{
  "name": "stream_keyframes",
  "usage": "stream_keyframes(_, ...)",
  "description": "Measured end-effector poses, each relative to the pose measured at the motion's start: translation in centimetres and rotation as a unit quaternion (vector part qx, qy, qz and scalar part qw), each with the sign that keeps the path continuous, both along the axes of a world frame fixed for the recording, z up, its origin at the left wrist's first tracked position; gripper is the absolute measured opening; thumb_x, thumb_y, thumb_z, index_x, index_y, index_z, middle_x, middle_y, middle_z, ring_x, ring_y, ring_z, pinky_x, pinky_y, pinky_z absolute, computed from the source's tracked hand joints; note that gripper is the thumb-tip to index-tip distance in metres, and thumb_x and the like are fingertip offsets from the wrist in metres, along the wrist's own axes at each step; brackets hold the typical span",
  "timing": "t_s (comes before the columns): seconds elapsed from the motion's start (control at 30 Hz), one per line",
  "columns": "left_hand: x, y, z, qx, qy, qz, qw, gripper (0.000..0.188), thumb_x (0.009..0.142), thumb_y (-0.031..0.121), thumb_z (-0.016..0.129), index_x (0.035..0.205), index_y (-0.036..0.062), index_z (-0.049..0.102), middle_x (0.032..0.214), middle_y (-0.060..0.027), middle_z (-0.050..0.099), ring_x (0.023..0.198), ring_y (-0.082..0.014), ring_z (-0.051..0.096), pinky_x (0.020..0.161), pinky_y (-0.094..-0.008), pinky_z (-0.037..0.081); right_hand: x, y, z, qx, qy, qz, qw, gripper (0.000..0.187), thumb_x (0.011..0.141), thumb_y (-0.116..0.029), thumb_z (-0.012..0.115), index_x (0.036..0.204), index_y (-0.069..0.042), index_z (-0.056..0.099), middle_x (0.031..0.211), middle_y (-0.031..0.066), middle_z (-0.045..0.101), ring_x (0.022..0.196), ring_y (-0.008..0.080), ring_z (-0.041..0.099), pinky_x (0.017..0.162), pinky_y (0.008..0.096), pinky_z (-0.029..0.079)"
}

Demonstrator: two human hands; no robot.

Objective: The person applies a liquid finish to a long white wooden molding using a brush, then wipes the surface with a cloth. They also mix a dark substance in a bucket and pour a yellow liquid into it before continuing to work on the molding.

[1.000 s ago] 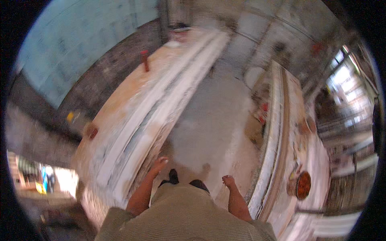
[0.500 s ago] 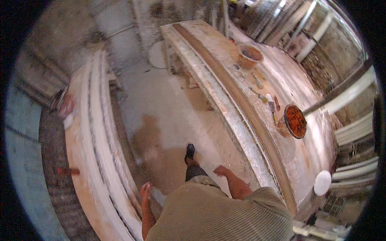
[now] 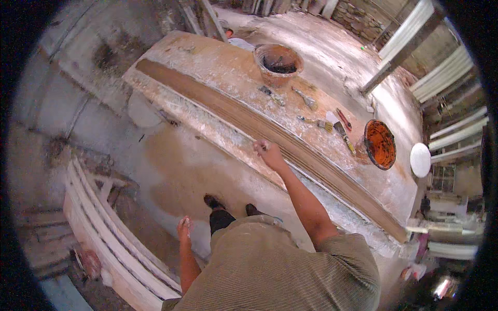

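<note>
My right hand (image 3: 266, 153) is over the near edge of a long brown ridged moulding (image 3: 228, 111) that runs along the table. Its fingers are curled in; what they hold, if anything, is too small to make out. Down by my side hangs my left hand (image 3: 184, 228), its white-smeared fingers loosely apart with nothing visible in them. Beyond the moulding lie a brush (image 3: 306, 98), another brush (image 3: 322, 124), a yellow-handled scraper (image 3: 344, 137) and a red-handled tool (image 3: 344, 119).
A plaster-crusted bucket (image 3: 274, 79) and a round tub with an orange-red interior (image 3: 381, 142) stand on the worktable (image 3: 171, 46). Long white mouldings (image 3: 111, 228) rest at lower left. A white disc (image 3: 420, 160) is past the table's right end. Part of another person (image 3: 239, 42) shows behind the table.
My view has swung toward the table, and I stand closer to it. My right hand has risen from my side to the moulding's near edge. My left hand still hangs down.
</note>
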State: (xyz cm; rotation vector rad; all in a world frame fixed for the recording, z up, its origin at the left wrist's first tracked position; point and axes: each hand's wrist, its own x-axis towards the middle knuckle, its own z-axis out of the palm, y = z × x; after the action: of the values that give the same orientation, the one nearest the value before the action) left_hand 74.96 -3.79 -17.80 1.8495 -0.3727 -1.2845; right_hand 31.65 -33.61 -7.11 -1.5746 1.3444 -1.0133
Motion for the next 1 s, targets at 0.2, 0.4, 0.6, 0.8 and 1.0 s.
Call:
stream_keyframes(0.2,7.4,-17.0,-1.1,-0.029,0.018,-0.059,0.998,0.035,0.089,0.028,0.064,0.116,0.0063,0.061,0.104,-0.0025,0.063,0.093,-0.0160,0.060,0.078,-0.0306,0.048,-0.7,-10.8,-0.3,0.002,0.037,-0.253,0.967,0.020,0.091,-0.019,0.062,0.103,-0.004,0.069,0.086,0.0066,0.069,0.078,0.0123,0.062,0.060,0.0295,0.051)
stream_keyframes(0.4,13.3,-33.1,3.6,-0.040,-0.017,-0.183,0.982,0.034,0.087,0.027,0.066,0.112,0.0041,0.063,0.102,-0.0049,0.064,0.098,-0.0195,0.061,0.083,-0.0345,0.049,-2.4,-14.2,-1.2,0.027,0.145,-0.350,0.925,0.021,0.084,-0.018,0.067,0.101,-0.007,0.070,0.092,0.0109,0.071,0.083,0.0221,0.068,0.073,0.0339,0.053)
stream_keyframes(0.6,11.3,-47.2,10.6,-0.121,-0.052,-0.231,0.964,0.026,0.088,0.022,0.062,0.109,0.0062,0.065,0.098,-0.0036,0.065,0.091,-0.0132,0.063,0.078,-0.0312,0.048,-2.7,-21.1,-1.7,-0.098,0.364,-0.338,0.862,0.046,0.080,-0.010,0.064,0.125,-0.011,0.058,0.126,0.0170,0.059,0.114,0.0342,0.056,0.095,0.0430,0.045)
stream_keyframes(0.8,9.1,-54.7,14.4,-0.117,-0.016,-0.278,0.953,0.032,0.089,0.017,0.056,0.119,0.0089,0.063,0.113,-0.0059,0.065,0.102,-0.0165,0.063,0.084,-0.0294,0.050,-1.0,-24.2,-1.7,0.036,0.372,-0.261,0.890,0.046,0.080,-0.006,0.062,0.126,-0.006,0.053,0.111,0.0209,0.060,0.106,0.0424,0.055,0.094,0.0474,0.044)
stream_keyframes(1.0,0.6,-60.6,19.4,-0.142,0.135,-0.448,0.872,0.042,0.094,0.037,0.057,0.126,0.0088,0.058,0.123,-0.0068,0.060,0.113,-0.0205,0.058,0.099,-0.0367,0.044,12.5,-26.4,1.1,-0.052,0.183,-0.237,0.953,0.042,0.086,-0.009,0.059,0.126,0.001,0.050,0.118,0.0243,0.053,0.108,0.0399,0.052,0.096,0.0451,0.041)
